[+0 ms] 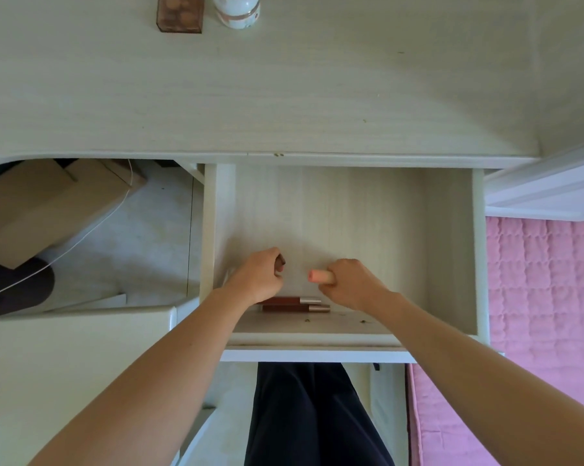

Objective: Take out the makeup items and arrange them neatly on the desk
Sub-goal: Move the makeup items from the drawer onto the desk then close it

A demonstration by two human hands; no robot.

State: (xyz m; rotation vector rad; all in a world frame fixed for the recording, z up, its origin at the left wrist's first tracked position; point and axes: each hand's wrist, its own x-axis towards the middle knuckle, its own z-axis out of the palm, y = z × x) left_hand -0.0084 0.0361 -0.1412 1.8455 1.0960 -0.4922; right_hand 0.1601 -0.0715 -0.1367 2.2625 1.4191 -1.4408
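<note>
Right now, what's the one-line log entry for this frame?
drawer open | left hand grips dark item | right hand grips pink tube | two red tubes remain in drawer

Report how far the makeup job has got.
Done: a brown palette and a white bottle stand on the desk. In hand: right hand grips a pink tube; left hand holds something dark. Left: two red tubes in the drawer.

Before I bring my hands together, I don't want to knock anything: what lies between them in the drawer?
Only bare drawer floor shows between the left hand and the peach tube held by the right hand, in the head view.
</note>
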